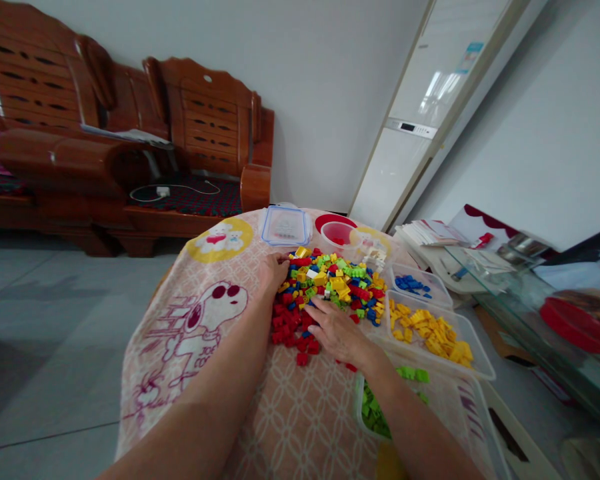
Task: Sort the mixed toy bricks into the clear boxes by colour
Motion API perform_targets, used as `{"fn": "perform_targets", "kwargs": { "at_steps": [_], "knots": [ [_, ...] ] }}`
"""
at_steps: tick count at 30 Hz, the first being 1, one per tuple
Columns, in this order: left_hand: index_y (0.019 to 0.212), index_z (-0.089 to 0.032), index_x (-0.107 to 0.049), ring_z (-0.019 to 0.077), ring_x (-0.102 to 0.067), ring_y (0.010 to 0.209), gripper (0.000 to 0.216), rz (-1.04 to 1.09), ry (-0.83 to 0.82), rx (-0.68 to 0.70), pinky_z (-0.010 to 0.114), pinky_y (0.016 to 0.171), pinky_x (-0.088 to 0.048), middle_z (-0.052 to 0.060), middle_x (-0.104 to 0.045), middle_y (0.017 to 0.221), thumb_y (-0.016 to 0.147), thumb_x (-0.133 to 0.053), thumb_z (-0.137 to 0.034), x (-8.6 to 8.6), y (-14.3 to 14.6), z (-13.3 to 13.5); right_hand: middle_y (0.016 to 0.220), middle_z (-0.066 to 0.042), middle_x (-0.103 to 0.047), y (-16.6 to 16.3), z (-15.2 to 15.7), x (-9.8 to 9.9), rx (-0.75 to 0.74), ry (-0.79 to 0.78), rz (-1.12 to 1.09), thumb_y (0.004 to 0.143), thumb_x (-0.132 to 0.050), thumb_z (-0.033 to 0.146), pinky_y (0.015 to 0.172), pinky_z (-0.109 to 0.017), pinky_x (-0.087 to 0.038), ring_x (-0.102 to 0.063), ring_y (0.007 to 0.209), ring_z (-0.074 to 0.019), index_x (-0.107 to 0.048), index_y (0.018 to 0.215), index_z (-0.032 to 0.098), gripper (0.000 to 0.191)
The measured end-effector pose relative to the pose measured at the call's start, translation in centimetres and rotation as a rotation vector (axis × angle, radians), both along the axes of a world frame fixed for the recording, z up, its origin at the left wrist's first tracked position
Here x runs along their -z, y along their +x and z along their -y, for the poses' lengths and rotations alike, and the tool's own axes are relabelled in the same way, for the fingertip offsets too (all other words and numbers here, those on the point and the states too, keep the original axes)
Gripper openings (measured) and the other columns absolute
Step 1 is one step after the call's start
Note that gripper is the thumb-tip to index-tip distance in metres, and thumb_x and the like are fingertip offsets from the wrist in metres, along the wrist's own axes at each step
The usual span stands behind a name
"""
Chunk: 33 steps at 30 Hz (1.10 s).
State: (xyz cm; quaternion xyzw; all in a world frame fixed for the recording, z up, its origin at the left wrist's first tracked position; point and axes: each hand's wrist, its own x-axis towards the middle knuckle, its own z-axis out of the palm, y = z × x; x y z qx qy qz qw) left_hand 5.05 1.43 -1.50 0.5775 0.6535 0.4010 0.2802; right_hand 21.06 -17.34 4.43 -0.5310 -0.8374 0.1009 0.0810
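A mixed pile of toy building bricks (337, 283) in red, yellow, green, blue and white lies on the cloth-covered table. At the pile's far left edge is my left hand (274, 272), its fingers loosely curved against the bricks beside a long red one; the fingertips are partly hidden. My right hand (337, 330) rests palm down over the near side with its fingers spread, touching bricks and gripping none that I can see. Between my hands, loose red bricks (290, 327) lie gathered at the near left of the pile.
To the right stand clear containers with blue bricks (413, 285), yellow bricks (433, 330) and green bricks (375, 410). Behind the pile are a blue-rimmed clear lid (286, 227) and a round tub (339, 233) holding red pieces. White bricks (375, 258) lie nearby. A glass table (520, 293) borders the right.
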Motion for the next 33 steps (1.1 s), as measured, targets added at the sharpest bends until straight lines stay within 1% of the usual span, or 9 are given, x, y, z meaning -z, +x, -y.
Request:
{"fn": "perform_targets", "kwargs": {
  "at_steps": [3, 7, 15, 18, 21, 23, 28, 30, 33],
  "knots": [
    [0.100, -0.020, -0.076, 0.0168, -0.069, 0.082, 0.027, -0.002, 0.001, -0.006, 0.023, 0.068, -0.048, 0.004, -0.077, 0.093, 0.080, -0.058, -0.025, 0.2, 0.0, -0.2, 0.142, -0.017, -0.051, -0.2, 0.0, -0.3, 0.022, -0.029, 0.041, 0.097, -0.048, 0.030, 0.106, -0.039, -0.040, -0.048, 0.129, -0.0250, -0.060, 0.128, 0.013, 0.037],
    [0.099, -0.020, -0.076, 0.0172, -0.068, 0.081, 0.026, 0.003, 0.001, -0.014, 0.024, 0.070, -0.049, 0.004, -0.077, 0.090, 0.079, -0.060, -0.024, 0.5, 0.0, -0.5, 0.112, -0.015, -0.064, 0.0, -0.1, -1.2, 0.223, -0.023, 0.083, 0.099, -0.041, 0.026, 0.093, -0.035, -0.048, -0.060, 0.107, -0.0226, -0.068, 0.101, 0.013, 0.030],
    [0.101, -0.021, -0.076, 0.0175, -0.069, 0.081, 0.027, -0.016, 0.008, -0.002, 0.024, 0.068, -0.048, 0.005, -0.077, 0.092, 0.080, -0.058, -0.025, 0.2, 0.0, -0.2, 0.150, -0.015, -0.044, 0.2, -0.2, 0.6, -0.018, 0.015, 0.022, 0.096, -0.048, 0.026, 0.110, -0.039, -0.036, -0.043, 0.136, -0.0239, -0.053, 0.137, 0.015, 0.043],
    [0.101, -0.022, -0.077, 0.0175, -0.069, 0.081, 0.027, -0.029, -0.003, -0.015, 0.024, 0.069, -0.049, 0.004, -0.077, 0.092, 0.080, -0.059, -0.025, 0.0, 0.0, 0.0, 0.130, -0.015, -0.060, 0.1, -0.2, 0.2, 0.070, -0.038, 0.074, 0.098, -0.044, 0.029, 0.100, -0.036, -0.043, -0.056, 0.119, -0.0229, -0.066, 0.115, 0.015, 0.031],
    [0.101, -0.022, -0.077, 0.0172, -0.069, 0.081, 0.028, -0.027, -0.006, -0.007, 0.024, 0.070, -0.049, 0.004, -0.077, 0.093, 0.080, -0.059, -0.025, -0.2, 0.0, 0.0, 0.101, -0.012, -0.068, 0.2, -0.2, -0.6, 0.228, -0.049, 0.128, 0.100, -0.040, 0.030, 0.089, -0.032, -0.046, -0.063, 0.098, -0.0205, -0.070, 0.094, 0.016, 0.034],
    [0.102, -0.021, -0.077, 0.0170, -0.069, 0.081, 0.028, -0.023, -0.010, -0.003, 0.024, 0.069, -0.048, 0.004, -0.077, 0.093, 0.080, -0.059, -0.024, -0.3, 0.0, 0.1, 0.103, -0.011, -0.068, 0.4, -0.2, -0.8, 0.242, -0.010, 0.104, 0.098, -0.042, 0.028, 0.089, -0.031, -0.046, -0.062, 0.100, -0.0202, -0.069, 0.099, 0.017, 0.030],
    [0.102, -0.021, -0.077, 0.0177, -0.069, 0.082, 0.028, -0.027, -0.023, -0.010, 0.024, 0.070, -0.048, 0.004, -0.077, 0.094, 0.081, -0.060, -0.023, -1.1, 0.0, 0.7, 0.141, -0.012, -0.052, 0.2, -0.1, 0.2, 0.052, 0.040, 0.039, 0.094, -0.045, 0.019, 0.100, -0.033, -0.042, -0.053, 0.121, -0.0211, -0.059, 0.128, 0.019, 0.037],
    [0.102, -0.021, -0.077, 0.0179, -0.069, 0.084, 0.027, -0.019, -0.024, -0.007, 0.025, 0.072, -0.048, 0.004, -0.077, 0.095, 0.081, -0.060, -0.022, -1.3, 0.0, 0.9, 0.137, -0.012, -0.054, 0.1, -0.2, 0.4, 0.021, 0.013, 0.062, 0.094, -0.043, 0.016, 0.097, -0.033, -0.043, -0.055, 0.118, -0.0208, -0.060, 0.126, 0.019, 0.037],
    [0.102, -0.021, -0.077, 0.0180, -0.069, 0.084, 0.027, -0.006, -0.029, 0.002, 0.025, 0.073, -0.048, 0.004, -0.077, 0.096, 0.081, -0.060, -0.021, -1.3, 0.0, 0.9, 0.112, -0.010, -0.063, 0.2, -0.2, 0.1, 0.110, -0.002, 0.080, 0.096, -0.041, 0.019, 0.086, -0.029, -0.045, -0.060, 0.100, -0.0185, -0.067, 0.105, 0.018, 0.027]
  ]
}}
